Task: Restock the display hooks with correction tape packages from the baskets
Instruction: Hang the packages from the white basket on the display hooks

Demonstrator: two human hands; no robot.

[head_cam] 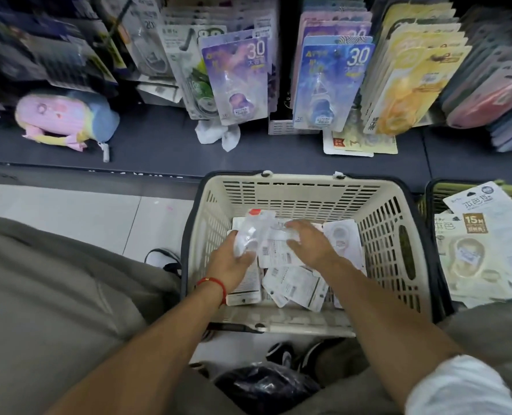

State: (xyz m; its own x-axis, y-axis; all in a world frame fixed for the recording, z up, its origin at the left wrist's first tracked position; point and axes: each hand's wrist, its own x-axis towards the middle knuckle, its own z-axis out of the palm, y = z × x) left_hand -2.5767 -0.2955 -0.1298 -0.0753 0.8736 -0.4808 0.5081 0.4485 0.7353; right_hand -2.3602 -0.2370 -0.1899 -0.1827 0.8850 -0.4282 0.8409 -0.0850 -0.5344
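Both hands reached into the cream basket [386,223]: the left hand [229,262] grasped blurred clear correction tape packages [256,232], the right hand [310,239] lay flat-fingered on others. Hanging cards [237,76] read "30"; printing on the basket's packs was illegible.

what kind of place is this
Most likely a stationery aisle in a shop: carded correction tape packages hang in dense rows above a dark shelf, and a cream shopping basket of stock stands on the tiled floor.
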